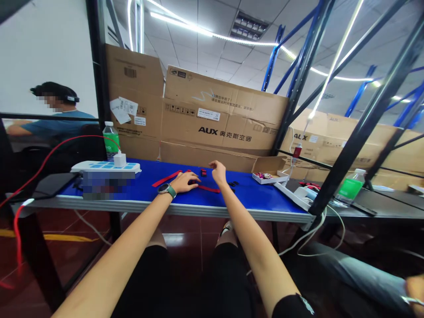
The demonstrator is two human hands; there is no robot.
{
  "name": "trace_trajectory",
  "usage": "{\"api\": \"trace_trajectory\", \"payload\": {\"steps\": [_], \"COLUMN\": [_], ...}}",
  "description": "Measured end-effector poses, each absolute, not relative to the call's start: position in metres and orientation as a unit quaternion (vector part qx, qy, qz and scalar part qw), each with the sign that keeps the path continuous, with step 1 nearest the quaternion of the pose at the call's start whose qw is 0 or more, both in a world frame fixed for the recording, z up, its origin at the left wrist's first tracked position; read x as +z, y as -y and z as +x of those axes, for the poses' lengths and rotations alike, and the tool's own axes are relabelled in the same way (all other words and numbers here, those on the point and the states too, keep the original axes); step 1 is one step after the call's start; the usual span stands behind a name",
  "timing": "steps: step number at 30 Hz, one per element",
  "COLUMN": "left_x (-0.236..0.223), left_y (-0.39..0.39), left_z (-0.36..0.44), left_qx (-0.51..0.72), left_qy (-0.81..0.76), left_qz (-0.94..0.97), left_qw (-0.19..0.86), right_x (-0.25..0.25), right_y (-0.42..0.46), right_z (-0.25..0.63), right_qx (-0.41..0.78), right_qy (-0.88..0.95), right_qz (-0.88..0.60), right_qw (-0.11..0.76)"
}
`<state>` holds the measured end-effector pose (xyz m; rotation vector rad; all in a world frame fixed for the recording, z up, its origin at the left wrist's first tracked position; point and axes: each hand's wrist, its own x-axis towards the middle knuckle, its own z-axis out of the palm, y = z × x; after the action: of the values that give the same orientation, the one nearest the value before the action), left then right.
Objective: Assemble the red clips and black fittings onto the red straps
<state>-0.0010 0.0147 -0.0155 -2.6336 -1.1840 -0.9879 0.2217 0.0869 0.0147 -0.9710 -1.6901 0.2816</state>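
Note:
My left hand (184, 182), with a watch on its wrist, lies low over the blue tabletop, fingers stretched out and apart. A red strap (165, 179) runs out to its left, and more red strap (209, 189) shows to its right. Between my hands and a little behind them lies a small black and red buckle (203, 172). My right hand (219, 172) is raised just right of that buckle, its fingers curled inward; anything in them is hidden. Small black pieces (233, 183) lie right of my right wrist.
A white power strip (106, 167) with a charger and a green-labelled bottle (111, 140) stand at the left. An open small box (270, 176) sits at the right, near a rack post (326, 176). Cardboard (225, 128) walls the back. People sit on both sides.

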Motion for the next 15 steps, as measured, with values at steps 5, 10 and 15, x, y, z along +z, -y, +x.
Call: {"api": "trace_trajectory", "payload": {"steps": [5,10,15], "left_x": [-0.011,-0.01,-0.011], "left_y": [-0.009,-0.006,-0.005], "left_z": [0.003,0.006,0.011], "left_qx": [-0.304,-0.295,-0.286], "left_qy": [0.404,0.389,0.361], "left_qz": [-0.861,-0.869,-0.881], "left_qw": [0.058,0.078,0.107], "right_x": [0.021,-0.002,-0.013], "right_y": [-0.101,-0.092,-0.08], "right_z": [0.302,0.357,0.36], "right_qx": [0.027,-0.034,-0.035], "right_qy": [0.76,0.759,0.763], "right_qz": [-0.481,-0.543,-0.605], "right_qw": [0.436,0.357,0.225]}}
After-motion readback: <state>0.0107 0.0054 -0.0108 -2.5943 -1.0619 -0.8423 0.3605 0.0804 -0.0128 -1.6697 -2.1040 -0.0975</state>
